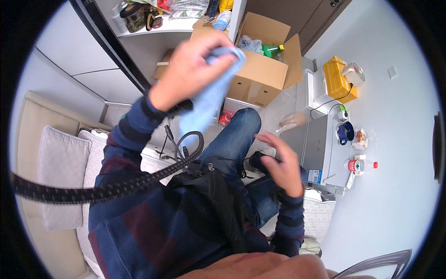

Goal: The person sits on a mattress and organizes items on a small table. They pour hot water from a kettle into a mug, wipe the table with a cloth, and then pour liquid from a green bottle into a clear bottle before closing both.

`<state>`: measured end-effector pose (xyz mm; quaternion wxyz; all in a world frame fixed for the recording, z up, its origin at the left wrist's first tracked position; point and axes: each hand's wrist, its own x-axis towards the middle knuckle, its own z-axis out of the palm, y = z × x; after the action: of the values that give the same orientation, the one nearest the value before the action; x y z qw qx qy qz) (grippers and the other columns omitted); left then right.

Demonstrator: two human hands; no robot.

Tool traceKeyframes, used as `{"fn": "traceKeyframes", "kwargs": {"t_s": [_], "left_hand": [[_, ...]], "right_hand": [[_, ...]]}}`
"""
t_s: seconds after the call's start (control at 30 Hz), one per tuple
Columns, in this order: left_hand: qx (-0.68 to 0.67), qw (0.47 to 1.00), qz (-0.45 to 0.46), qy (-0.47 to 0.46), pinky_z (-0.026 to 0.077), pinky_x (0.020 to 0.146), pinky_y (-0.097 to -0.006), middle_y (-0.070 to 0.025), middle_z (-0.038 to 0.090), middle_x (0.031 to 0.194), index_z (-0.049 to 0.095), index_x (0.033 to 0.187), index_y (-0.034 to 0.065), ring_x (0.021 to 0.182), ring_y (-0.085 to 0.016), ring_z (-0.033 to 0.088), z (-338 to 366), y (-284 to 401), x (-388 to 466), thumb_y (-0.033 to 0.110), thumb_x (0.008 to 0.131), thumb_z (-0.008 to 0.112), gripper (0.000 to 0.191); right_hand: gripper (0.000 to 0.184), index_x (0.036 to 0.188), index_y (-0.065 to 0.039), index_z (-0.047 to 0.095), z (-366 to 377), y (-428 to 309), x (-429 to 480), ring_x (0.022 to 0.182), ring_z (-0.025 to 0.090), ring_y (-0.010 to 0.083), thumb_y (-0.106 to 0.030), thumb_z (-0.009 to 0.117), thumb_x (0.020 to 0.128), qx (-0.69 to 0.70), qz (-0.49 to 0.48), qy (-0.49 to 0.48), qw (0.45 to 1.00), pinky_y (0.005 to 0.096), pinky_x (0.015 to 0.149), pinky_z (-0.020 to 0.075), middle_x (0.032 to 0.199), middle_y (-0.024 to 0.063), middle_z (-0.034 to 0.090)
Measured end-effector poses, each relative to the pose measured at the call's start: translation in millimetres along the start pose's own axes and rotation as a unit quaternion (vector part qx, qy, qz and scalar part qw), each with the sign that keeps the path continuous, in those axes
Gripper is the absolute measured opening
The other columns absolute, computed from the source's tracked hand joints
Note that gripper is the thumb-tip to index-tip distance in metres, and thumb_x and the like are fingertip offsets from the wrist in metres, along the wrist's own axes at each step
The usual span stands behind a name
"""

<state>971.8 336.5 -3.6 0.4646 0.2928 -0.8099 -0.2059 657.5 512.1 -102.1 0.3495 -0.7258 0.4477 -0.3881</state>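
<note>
My left hand (195, 68) is raised at the upper middle, its fingers and thumb pinching a light-blue cloth (207, 106). The cloth hangs down towards my lap and is blurred, as is the hand. My right hand (285, 167) is held over my bent leg in blue jeans (228, 137), fingers apart with nothing in them. A black braided cable (104, 191) loops across the front of my left arm, close to the camera. Behind the cloth stands an open cardboard box (259, 73) holding a green bottle (271, 51) and crumpled plastic.
To the right, a small grey refrigerator (315, 146) carries a dark blue mug (345, 133) and a water bottle (359, 165). Beyond it, a white kettle (354, 72) stands on a yellow box (336, 78). A cluttered white shelf (174, 25) is ahead; a pillow (64, 178) lies at left.
</note>
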Motion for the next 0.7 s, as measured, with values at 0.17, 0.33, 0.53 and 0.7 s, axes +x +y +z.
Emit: {"fn": "traceKeyframes", "kwargs": {"t_s": [0.17,0.33,0.53,0.7], "left_hand": [[-0.133,0.976,-0.076,-0.152,0.053,0.083,-0.0316,-0.0032,0.068,0.095,0.068,0.106,0.0019,0.091,-0.012,0.063,88.6,23.9,-5.7,0.021,0.104,0.075,0.020],[-0.247,0.934,-0.119,-0.227,0.052,0.080,-0.0264,0.0039,0.067,0.096,0.067,0.109,0.0051,0.092,-0.004,0.059,144.3,23.3,7.0,0.026,0.111,0.070,0.021],[-0.301,0.891,-0.129,-0.315,0.050,0.087,-0.0227,0.0057,0.066,0.104,0.068,0.115,0.0066,0.096,-0.003,0.060,170.0,6.2,36.0,0.029,0.116,0.062,0.023],[-0.338,0.868,-0.143,-0.334,0.049,0.093,-0.0244,0.0045,0.068,0.107,0.067,0.118,0.0059,0.100,-0.004,0.061,190.8,12.8,47.8,0.027,0.115,0.062,0.022]], "right_hand": [[0.084,0.163,0.002,0.043,57.6,15.9,26.9,0.136,0.066,0.0395,-0.030,0.086,0.098,0.053,0.002,-0.015,0.999,0.0440,0.115,0.0498,0.148,0.0252,0.066],[0.038,0.140,-0.001,0.066,49.8,47.0,3.8,0.095,0.076,0.0293,-0.018,0.074,0.107,0.028,0.139,0.160,0.977,0.0399,0.088,0.0583,0.104,0.0187,0.078],[0.038,0.142,0.006,0.070,-11.6,80.8,-23.5,0.107,0.068,0.0138,-0.019,0.062,0.114,0.007,0.054,0.333,0.941,0.0300,0.098,0.0529,0.115,0.0052,0.078],[0.037,0.141,0.006,0.070,-62.1,89.6,-36.6,0.118,0.068,0.0157,-0.019,0.059,0.116,0.034,-0.011,0.378,0.925,0.0312,0.107,0.0509,0.132,0.0091,0.076]]}}
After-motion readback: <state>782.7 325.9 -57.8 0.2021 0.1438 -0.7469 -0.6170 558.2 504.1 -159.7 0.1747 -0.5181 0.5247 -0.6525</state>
